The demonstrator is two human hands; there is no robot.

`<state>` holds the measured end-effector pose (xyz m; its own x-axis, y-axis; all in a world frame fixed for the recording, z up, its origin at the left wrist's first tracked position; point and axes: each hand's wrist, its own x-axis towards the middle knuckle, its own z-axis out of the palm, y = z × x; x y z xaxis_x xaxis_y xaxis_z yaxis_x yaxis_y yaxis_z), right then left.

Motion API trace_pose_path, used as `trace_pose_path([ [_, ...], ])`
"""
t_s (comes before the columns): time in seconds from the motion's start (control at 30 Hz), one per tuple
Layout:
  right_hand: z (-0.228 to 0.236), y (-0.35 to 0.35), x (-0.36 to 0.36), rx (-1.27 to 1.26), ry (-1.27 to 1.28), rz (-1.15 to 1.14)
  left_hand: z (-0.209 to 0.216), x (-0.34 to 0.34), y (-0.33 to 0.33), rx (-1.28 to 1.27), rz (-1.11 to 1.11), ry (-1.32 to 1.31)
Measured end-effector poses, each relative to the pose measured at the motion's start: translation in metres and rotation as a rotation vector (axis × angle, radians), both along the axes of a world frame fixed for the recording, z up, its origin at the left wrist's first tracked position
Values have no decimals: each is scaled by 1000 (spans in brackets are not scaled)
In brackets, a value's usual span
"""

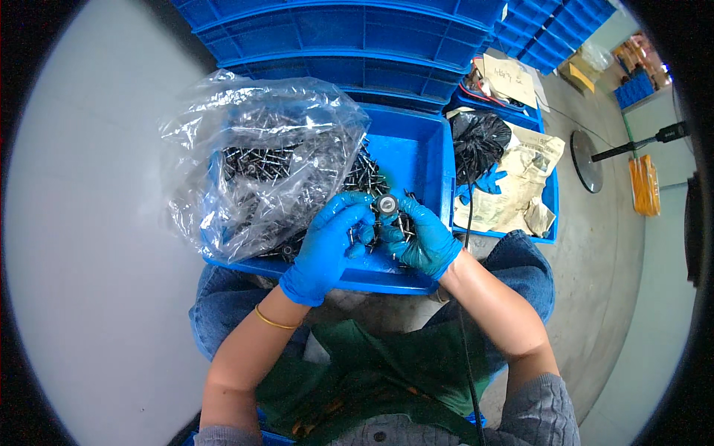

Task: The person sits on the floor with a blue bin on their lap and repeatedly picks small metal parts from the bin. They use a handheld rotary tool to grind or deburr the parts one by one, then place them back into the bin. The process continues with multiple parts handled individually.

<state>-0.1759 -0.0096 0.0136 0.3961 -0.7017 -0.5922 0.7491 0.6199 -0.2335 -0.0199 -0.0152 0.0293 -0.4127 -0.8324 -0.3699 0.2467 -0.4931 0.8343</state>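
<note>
Over the near part of a blue tray (413,126), both my hands are brought together in blue gloves. Between their fingertips sits a small round dark part (387,205) with a pale ring on its face. My left hand (325,241) pinches it from the left, its other fingers curled. From the other side, the fingers of my right hand (425,241) close on it. Several shiny thin-shanked metal pieces (404,224) show at the right hand's fingers; whether they are gripped or lie behind is unclear. More dark, thin-shanked pieces (364,175) are heaped in the tray.
A clear plastic bag (297,111) spreads over the tray's left side, with more such pieces in and under it. Stacked blue crates (357,33) rise behind. To the right, another blue bin holds a black bag (480,141) and brown paper (532,160). A black cable (467,327) hangs down in front.
</note>
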Motion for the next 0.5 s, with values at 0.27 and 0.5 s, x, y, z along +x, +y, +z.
trace_pose_path([
  [0.27, 0, 6, -1, -7, -88, 85, -7, -5, 1, -512, -10, -307],
  [0.5, -2, 9, -1, -63, -131, 144, 8, -8, 8, -576, 4, -351],
])
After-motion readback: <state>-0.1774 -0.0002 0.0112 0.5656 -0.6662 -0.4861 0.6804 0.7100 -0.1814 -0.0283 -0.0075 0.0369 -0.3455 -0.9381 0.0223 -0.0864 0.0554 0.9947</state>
